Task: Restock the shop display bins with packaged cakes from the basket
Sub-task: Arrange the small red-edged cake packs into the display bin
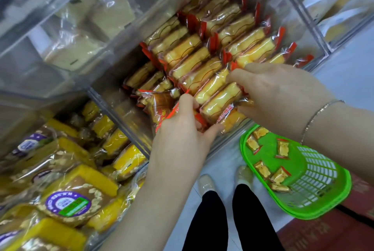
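A clear display bin (315,34) holds rows of yellow packaged cakes (194,62) in clear wrappers with red ends. Both hands are at the bin's near end. My left hand (182,133) grips the red end of one wrapped cake (219,102) in the nearest row, fingers and thumb curled round it. My right hand (277,93) pinches the other end of the same row from the right. A green plastic basket (323,186) sits on the floor at the lower right with several small packaged cakes (282,148) in it.
A lower bin (141,145) at the left holds larger yellow and brown packaged cakes (81,196) with purple labels. Upper clear bins (66,34) hold pale cakes. My feet (206,184) stand on the light floor; a red mat (327,232) lies at the lower right.
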Action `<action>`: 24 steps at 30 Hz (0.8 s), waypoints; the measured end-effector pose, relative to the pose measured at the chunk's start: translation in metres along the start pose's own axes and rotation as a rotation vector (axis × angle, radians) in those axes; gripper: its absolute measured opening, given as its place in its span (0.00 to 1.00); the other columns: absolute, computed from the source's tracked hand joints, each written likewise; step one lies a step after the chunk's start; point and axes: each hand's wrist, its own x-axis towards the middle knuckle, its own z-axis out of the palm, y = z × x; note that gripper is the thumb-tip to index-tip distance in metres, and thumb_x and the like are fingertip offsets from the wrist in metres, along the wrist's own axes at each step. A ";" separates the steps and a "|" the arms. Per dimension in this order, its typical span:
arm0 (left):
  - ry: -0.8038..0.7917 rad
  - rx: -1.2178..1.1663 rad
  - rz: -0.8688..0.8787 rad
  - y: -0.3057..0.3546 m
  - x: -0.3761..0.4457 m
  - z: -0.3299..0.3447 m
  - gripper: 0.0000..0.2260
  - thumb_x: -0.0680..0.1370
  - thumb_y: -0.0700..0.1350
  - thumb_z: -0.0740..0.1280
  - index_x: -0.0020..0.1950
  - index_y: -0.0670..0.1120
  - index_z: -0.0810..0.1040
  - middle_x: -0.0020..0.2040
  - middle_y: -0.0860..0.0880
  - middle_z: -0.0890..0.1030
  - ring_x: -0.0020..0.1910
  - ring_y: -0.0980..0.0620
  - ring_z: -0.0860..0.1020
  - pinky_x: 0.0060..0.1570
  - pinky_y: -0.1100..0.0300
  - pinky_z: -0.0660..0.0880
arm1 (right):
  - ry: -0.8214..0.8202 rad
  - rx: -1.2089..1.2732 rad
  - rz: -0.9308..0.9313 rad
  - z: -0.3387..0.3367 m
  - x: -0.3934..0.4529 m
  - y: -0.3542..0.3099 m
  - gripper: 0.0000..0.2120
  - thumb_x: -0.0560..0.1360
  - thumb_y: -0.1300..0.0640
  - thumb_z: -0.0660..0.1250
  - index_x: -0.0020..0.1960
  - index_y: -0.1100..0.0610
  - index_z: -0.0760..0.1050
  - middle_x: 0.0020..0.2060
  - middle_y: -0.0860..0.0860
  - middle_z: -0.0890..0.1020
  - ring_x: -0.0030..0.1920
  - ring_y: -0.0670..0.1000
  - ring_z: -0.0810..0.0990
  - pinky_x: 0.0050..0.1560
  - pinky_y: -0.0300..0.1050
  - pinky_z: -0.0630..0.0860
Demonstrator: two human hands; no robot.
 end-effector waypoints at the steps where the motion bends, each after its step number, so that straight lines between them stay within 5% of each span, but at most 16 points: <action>1: -0.011 -0.010 -0.018 0.000 0.001 0.000 0.19 0.68 0.61 0.74 0.48 0.57 0.67 0.31 0.59 0.77 0.30 0.63 0.78 0.32 0.61 0.79 | -0.006 -0.013 -0.006 -0.001 -0.001 0.001 0.18 0.74 0.52 0.66 0.63 0.49 0.68 0.48 0.49 0.73 0.54 0.55 0.75 0.49 0.48 0.72; 7: -0.074 -0.044 -0.021 0.018 0.000 0.010 0.16 0.72 0.55 0.72 0.47 0.53 0.66 0.33 0.56 0.79 0.38 0.54 0.82 0.40 0.51 0.80 | -0.010 0.002 0.076 0.006 -0.003 0.005 0.19 0.75 0.56 0.64 0.64 0.45 0.72 0.49 0.50 0.72 0.52 0.58 0.75 0.51 0.49 0.72; 11: 0.009 0.112 0.034 0.016 0.005 -0.004 0.13 0.72 0.61 0.68 0.45 0.54 0.71 0.39 0.56 0.78 0.39 0.52 0.79 0.37 0.53 0.79 | 0.004 0.073 -0.025 0.002 0.007 0.013 0.14 0.71 0.51 0.68 0.56 0.50 0.78 0.44 0.51 0.74 0.51 0.58 0.76 0.55 0.50 0.72; 14: 0.230 0.287 0.119 0.010 0.013 -0.018 0.14 0.74 0.62 0.65 0.54 0.56 0.75 0.49 0.54 0.78 0.51 0.49 0.77 0.45 0.54 0.76 | 0.238 0.129 -0.149 -0.005 0.022 0.023 0.11 0.70 0.54 0.69 0.51 0.54 0.81 0.42 0.52 0.73 0.48 0.60 0.74 0.50 0.52 0.68; 16: 0.210 0.250 0.111 0.004 0.022 -0.020 0.17 0.76 0.59 0.65 0.62 0.54 0.75 0.56 0.49 0.78 0.59 0.46 0.73 0.55 0.50 0.73 | 0.281 0.071 -0.253 -0.003 0.033 0.025 0.14 0.72 0.55 0.68 0.57 0.54 0.80 0.49 0.55 0.77 0.51 0.60 0.74 0.51 0.53 0.67; 24: 0.223 0.172 0.075 0.006 0.021 0.006 0.14 0.78 0.52 0.65 0.62 0.51 0.79 0.54 0.49 0.79 0.56 0.45 0.75 0.57 0.48 0.70 | 0.316 -0.062 -0.433 0.011 0.047 0.032 0.10 0.74 0.55 0.66 0.52 0.53 0.83 0.48 0.52 0.81 0.50 0.57 0.77 0.59 0.54 0.65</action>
